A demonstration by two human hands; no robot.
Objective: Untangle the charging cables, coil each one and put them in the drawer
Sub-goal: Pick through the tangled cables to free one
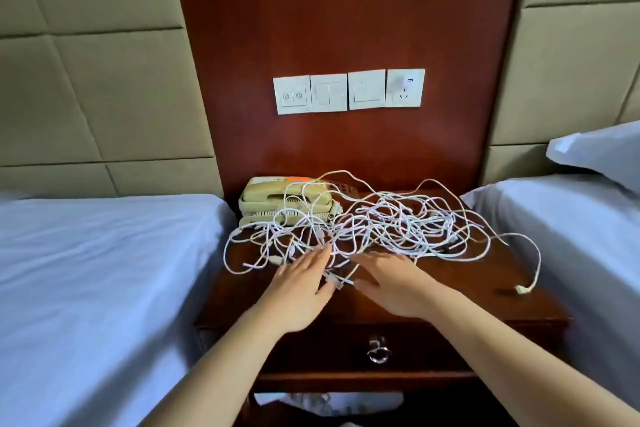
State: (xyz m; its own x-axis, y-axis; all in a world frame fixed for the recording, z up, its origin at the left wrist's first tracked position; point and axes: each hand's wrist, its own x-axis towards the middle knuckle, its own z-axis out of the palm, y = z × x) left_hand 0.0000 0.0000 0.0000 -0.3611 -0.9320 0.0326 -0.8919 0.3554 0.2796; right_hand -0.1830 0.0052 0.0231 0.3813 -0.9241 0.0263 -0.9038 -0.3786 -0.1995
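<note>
Sprawling in one thin white tangle, the cables (381,225) touch the left hand (301,288) and right hand (391,284), both flat with fingers straight, pinching nothing.

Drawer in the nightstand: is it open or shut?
Shut: the drawer front sits back under the nightstand top, with no inside showing.

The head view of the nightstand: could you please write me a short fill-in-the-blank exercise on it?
1. The drawer under the nightstand top is ___.
2. The tangle of white cables partly drapes over a beige ___ at the back left.
3. A row of ___ white wall plates sits on the panel above.
4. The loose plug lies near the top's ___ edge.

Missing words: closed; telephone; four; right.
</note>
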